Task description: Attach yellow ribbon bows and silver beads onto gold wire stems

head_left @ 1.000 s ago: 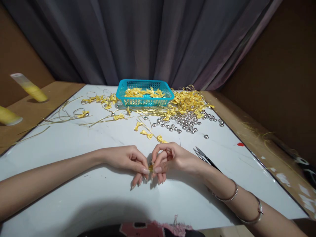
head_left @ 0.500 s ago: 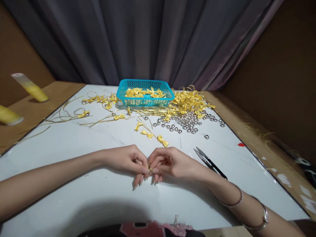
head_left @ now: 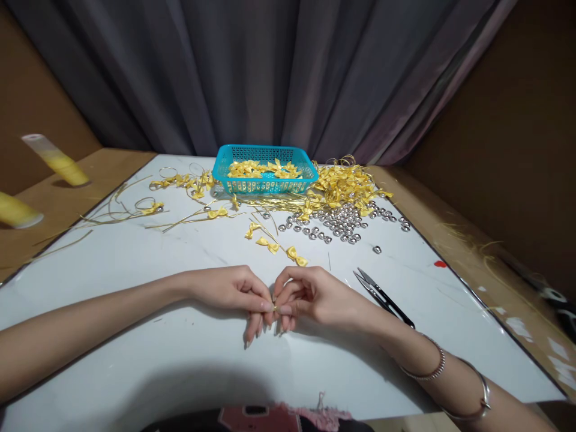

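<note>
Left hand [head_left: 245, 291] and right hand [head_left: 310, 297] pinch a tiny yellow piece [head_left: 275, 308] over the table [head_left: 337, 366].
Corded bows [head_left: 348, 180] beside the basket [head_left: 265, 180] look done; its plain bows [head_left: 285, 170] and the silver beads [head_left: 342, 222] appear unused.

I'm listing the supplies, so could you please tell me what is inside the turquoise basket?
Yellow bows, loosely heaped, lie inside the turquoise basket; anything beneath them is covered from view.

Bows [head_left: 243, 169] are contained in the basket [head_left: 265, 180]; beads [head_left: 342, 221] are strewn before it, to the right; spools [head_left: 67, 170] are placed far left.
</note>
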